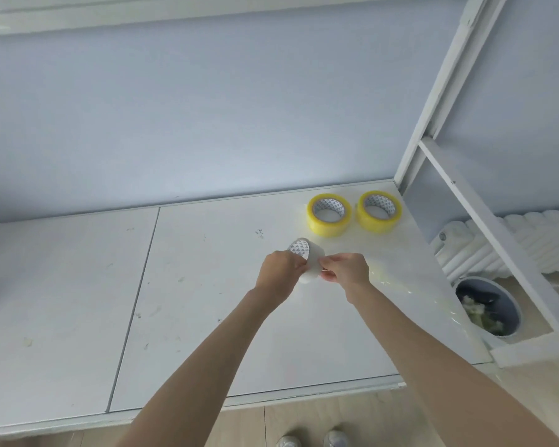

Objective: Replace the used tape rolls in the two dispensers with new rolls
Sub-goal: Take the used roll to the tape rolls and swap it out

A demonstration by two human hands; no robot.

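left hand (279, 269): wrapped around the near side of a nearly spent roll, fingers closed on it, holding it up just off the surface

right hand (346, 269): fingertips pinched together right at the roll's outer edge, looks like it's nipping a bit of clear tape there, though the tape end itself is too thin to really make out

held roll (305, 258): pale whitish cardboard-looking tape core with a grey triangle pattern printed inside, tilted so the open end faces up and away; sits between both hands, roughly mid-surface, a bit right of centre

loose tape (397, 285): a shiny, faintly yellowish clear strip lying across the surface to the right of the right hand, running toward the right edge

new rolls: two fat yellow tape rolls lying flat beyond the hands near the far right corner, left one (329, 215) and right one (379, 211), just beside each other but not touching as far as I can tell; same triangle print inside the cores

surface (191, 285): flat white panelled top, scuffed with small marks, seam running down the left-middle

bin (488, 309): round grey wastebasket on the floor past the right edge, with crumpled stuff in it

frame (484, 201): white metal bars rising on the right, above the bin

shoes (313, 441): light-coloured pair, bottom edge, on wood floor
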